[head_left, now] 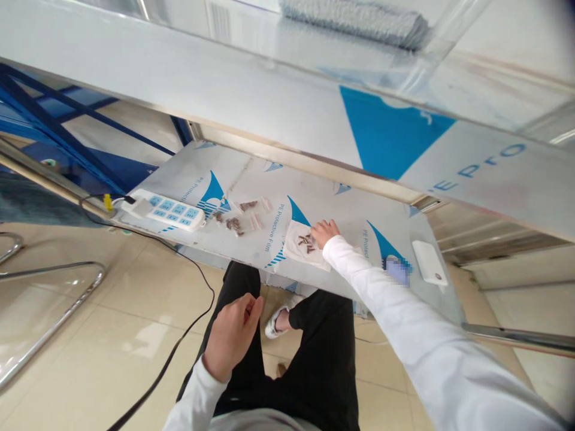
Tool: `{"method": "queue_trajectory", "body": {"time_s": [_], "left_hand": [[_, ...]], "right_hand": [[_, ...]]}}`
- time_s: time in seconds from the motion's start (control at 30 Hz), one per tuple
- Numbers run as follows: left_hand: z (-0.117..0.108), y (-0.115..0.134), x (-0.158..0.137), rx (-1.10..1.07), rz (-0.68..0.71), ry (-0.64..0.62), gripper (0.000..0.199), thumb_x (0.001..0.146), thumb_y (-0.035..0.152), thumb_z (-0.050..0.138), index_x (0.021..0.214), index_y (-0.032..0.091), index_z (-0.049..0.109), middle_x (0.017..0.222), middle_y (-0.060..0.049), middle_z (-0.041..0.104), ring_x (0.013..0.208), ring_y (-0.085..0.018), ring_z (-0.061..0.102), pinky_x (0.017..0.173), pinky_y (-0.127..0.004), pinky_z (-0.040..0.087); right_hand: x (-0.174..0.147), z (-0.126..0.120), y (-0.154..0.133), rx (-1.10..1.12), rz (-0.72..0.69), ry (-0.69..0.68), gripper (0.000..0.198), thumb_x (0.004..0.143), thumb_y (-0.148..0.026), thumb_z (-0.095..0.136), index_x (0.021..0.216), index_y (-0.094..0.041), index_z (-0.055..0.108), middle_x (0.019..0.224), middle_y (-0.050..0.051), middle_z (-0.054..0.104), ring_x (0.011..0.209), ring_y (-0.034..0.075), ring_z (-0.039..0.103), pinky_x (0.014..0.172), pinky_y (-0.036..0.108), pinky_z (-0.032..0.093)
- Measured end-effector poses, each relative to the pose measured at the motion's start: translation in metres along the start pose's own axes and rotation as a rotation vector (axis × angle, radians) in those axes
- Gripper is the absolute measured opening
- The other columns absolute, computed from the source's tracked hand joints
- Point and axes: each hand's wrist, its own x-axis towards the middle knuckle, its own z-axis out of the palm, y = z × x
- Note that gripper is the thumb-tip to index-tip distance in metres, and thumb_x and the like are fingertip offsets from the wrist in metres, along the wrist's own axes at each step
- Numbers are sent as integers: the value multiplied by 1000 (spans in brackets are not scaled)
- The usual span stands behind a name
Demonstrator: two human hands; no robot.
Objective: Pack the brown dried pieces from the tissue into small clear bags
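Note:
My right hand reaches over the lower shelf with its fingers bent down at the edge of a small pile of brown, screw-like pieces. Whatever its fingertips pinch is hidden. The pile lies on a white sheet or flat bag near the shelf's front edge. My left hand is held above my left thigh, off the shelf. Its fingers are curled in and the thumb lies along them; anything inside is hidden. Left of the sheet lie small clear bags and more brown pieces.
A white power strip lies at the shelf's left end, with a black cable hanging to the floor. A white flat box is at the right end. An upper shelf overhangs the back. A chrome chair frame stands at left.

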Motion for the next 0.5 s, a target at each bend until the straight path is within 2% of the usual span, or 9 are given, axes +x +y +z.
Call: {"method": "queue_trajectory", "body": {"time_s": [0.2, 0.33, 0.43, 0.5], "left_hand": [[-11, -7, 12, 43, -11, 29, 36, 92, 42, 35, 68, 21, 51, 64, -1, 62, 60, -15, 58, 57, -24, 33], [-10, -14, 15, 68, 3, 35, 34, 93, 40, 35, 68, 21, 50, 65, -1, 63, 59, -14, 58, 57, -23, 33], [-6, -26, 16, 95, -31, 59, 33, 92, 38, 37, 68, 20, 50, 65, -2, 63, 59, -14, 59, 57, -23, 33], [-5, -33, 24, 106, -37, 87, 32, 92, 38, 38, 70, 21, 52, 66, -2, 64, 61, -14, 60, 58, -23, 34]], "right_hand": [[3, -9, -18, -107, -48, 12, 33, 88, -7, 37, 99, -14, 67, 108, 18, 63, 106, 28, 49, 93, 43, 26], [-14, -18, -5, -115, -23, 57, 24, 86, -12, 47, 103, -16, 64, 107, 15, 62, 105, 27, 48, 90, 41, 27], [-41, -9, 28, -55, 145, 124, 35, 81, -24, 59, 115, -17, 58, 108, 14, 60, 105, 29, 48, 86, 41, 30], [-59, 9, 52, 93, 390, 168, 42, 80, -35, 60, 119, -21, 56, 109, 12, 60, 106, 29, 49, 84, 40, 32]]}}
